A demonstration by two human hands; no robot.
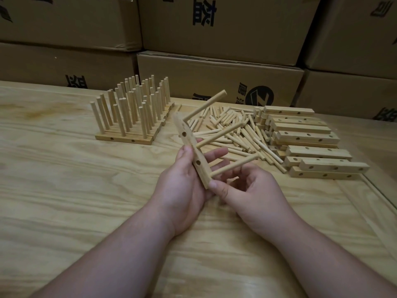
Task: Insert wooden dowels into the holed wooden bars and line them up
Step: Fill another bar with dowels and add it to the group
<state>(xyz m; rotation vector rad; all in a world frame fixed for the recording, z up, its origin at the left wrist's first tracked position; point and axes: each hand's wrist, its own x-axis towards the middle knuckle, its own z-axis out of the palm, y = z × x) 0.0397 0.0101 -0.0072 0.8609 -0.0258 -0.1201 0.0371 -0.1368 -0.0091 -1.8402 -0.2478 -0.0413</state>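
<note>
A holed wooden bar (194, 155) is held above the table (86, 190), its long axis running from near the viewer, low, up and away toward the far left. Three dowels are seated in it and point out to the right and slightly upward, roughly parallel to one another: the far dowel (206, 106) at the bar's upper end, the middle dowel (219, 135), and the near dowel (234, 166) by the lower end. Two open holes are seen on the bar's side face. The bar is gripped by the left hand (184, 190), with the thumb laid along its left face and the fingers extended behind it between the middle and near dowels. The right hand (253, 190) lies just right of the bar's lower end; its thumb is pressed against that end and its fingers are curled around the near dowel. Beyond the hands, loose dowels (234, 130) are scattered in a heap at the table's centre right. To the right of that heap, unfilled bars (309, 147) are stacked lengthwise, left to right. At the far left, finished bars (131, 121) are lined up side by side with their dowels standing upright. Cardboard boxes (214, 76) are stacked behind the table.
</note>
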